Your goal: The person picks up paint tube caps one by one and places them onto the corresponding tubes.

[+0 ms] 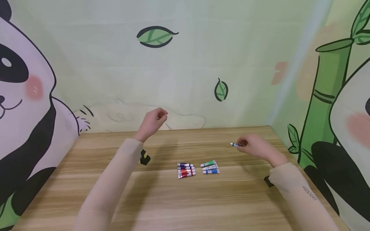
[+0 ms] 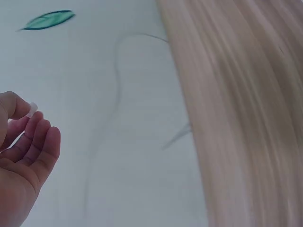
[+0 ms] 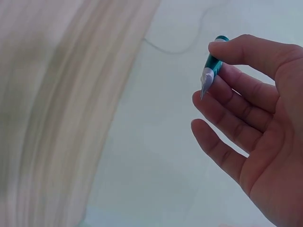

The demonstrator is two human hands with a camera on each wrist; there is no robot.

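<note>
My left hand [image 1: 152,123] is raised over the far part of the table, in front of the back wall. Between thumb and forefinger it pinches a small white piece [image 2: 32,109], cap-like in size. Out to the right, my right hand [image 1: 255,147] grips a small paint tube [image 3: 214,65] by thumb and fingertips, above the table. That tube has a teal body and a pale, tapering end. Several more paint tubes lie in two groups between the arms: red and dark ones [image 1: 186,173] on the left, and green, pale and blue ones [image 1: 210,166] on the right.
The wood-grain table [image 1: 170,205] meets a pale green backdrop [image 1: 190,64] printed with leaves. Panda pictures [image 1: 37,112] flank it on both sides. Black devices [image 1: 145,158] are strapped at both wrists.
</note>
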